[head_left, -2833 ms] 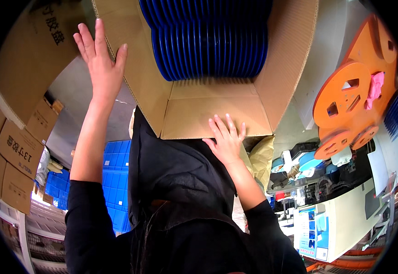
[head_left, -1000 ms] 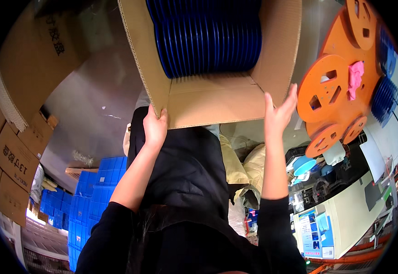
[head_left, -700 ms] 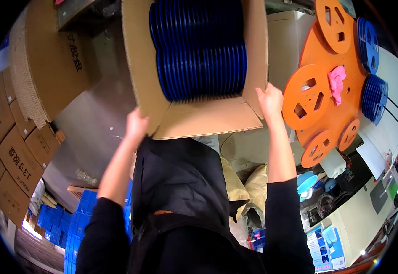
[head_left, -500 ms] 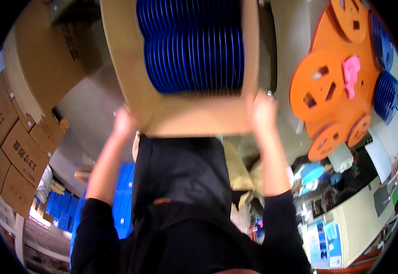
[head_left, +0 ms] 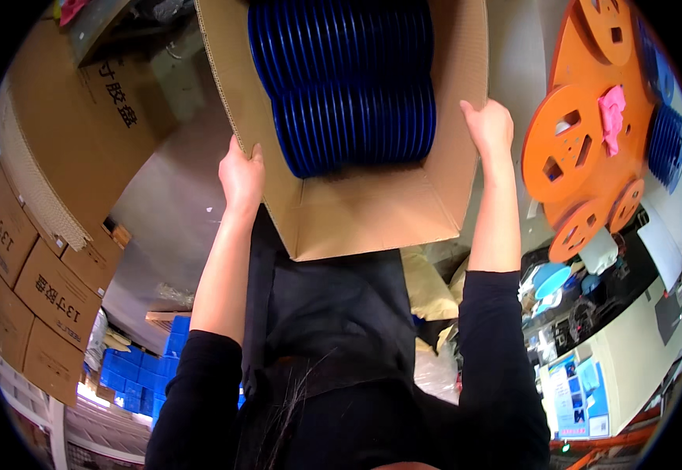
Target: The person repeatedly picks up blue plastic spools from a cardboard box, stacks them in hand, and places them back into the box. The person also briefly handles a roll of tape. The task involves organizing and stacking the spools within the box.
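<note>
An open cardboard box (head_left: 368,223) stands in front of me. Two rows of thin blue plastic discs (head_left: 357,125), packed on edge like reels, fill its upper part, while bare cardboard shows at the near end. My left hand (head_left: 241,178) grips the top edge of the left wall, thumb on the inner side. On the right wall, my right hand (head_left: 488,129) holds the rim with its thumb over the edge and its fingers behind the cardboard. Whether the box rests on the floor cannot be seen.
Printed brown cartons (head_left: 59,290) are stacked at the left, below a large flat cardboard piece (head_left: 82,133). At the right stands an orange stand with round plates (head_left: 564,145) and a pink cloth (head_left: 612,119). Blue crates (head_left: 133,376) and a cluttered pale table (head_left: 631,368) lie nearer me.
Both hands have moved from the box's near corners farther up along its side walls. In view, the box sits slightly lower and farther right, turned a little.
</note>
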Demonstrator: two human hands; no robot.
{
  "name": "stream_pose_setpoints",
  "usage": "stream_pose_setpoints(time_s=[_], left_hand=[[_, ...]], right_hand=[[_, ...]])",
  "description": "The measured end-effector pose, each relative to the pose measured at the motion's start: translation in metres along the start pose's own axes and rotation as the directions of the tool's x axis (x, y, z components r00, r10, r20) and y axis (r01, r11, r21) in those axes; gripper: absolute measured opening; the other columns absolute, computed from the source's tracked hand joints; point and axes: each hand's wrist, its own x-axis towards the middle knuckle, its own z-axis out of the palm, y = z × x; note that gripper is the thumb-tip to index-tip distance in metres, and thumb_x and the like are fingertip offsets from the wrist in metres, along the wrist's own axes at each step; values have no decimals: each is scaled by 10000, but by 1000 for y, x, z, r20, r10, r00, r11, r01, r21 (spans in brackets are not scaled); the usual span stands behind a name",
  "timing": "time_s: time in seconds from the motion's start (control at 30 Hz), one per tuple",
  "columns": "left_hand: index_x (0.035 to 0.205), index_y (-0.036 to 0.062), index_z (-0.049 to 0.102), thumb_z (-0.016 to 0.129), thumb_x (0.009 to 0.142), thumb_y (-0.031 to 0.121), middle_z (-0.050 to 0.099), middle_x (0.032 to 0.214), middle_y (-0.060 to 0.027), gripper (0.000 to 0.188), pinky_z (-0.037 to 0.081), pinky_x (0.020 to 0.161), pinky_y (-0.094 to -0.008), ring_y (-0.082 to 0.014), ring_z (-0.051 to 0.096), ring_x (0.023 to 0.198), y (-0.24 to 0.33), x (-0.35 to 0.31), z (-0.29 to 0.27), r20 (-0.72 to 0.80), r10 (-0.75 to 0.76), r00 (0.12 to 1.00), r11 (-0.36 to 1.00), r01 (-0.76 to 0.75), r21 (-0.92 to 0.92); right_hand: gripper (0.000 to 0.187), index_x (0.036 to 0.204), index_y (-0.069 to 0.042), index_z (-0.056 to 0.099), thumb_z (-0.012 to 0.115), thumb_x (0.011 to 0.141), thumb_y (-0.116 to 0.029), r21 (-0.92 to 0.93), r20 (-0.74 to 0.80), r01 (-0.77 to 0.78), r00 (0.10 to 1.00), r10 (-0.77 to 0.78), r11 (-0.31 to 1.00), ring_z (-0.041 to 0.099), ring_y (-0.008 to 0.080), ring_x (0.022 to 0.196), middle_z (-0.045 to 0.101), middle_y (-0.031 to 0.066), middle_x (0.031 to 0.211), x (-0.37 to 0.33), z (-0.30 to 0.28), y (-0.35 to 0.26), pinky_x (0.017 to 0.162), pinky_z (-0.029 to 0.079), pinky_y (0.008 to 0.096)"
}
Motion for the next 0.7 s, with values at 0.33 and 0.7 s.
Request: stream_pose_setpoints(time_s=[0.33, 0.7], left_hand=[[952, -33, 610, 590, 879, 159, 663, 774, -162, 206, 498, 715, -351, -236, 635, 726, -29, 1, -18, 29, 169, 985, 950, -170, 261], [980, -68, 628, 613, 897, 171, 679, 817, -114, 254, 480, 670, -300, -126, 577, 697, -83, -2, -50, 49, 66, 997, 993, -71, 97]], right_hand=[[275, 723, -16, 630, 666, 815, -273, 687, 33, 98, 986, -166, 720, 628, 345, 612, 622, 206, 682, -14, 33, -10, 585, 516, 399], [372, 613, -11, 564, 634, 841, -296, 56, -79, 129, 989, -124, 990, 618, 350, 586, 596, 190, 621, -54, 64, 8, 551, 489, 443]])
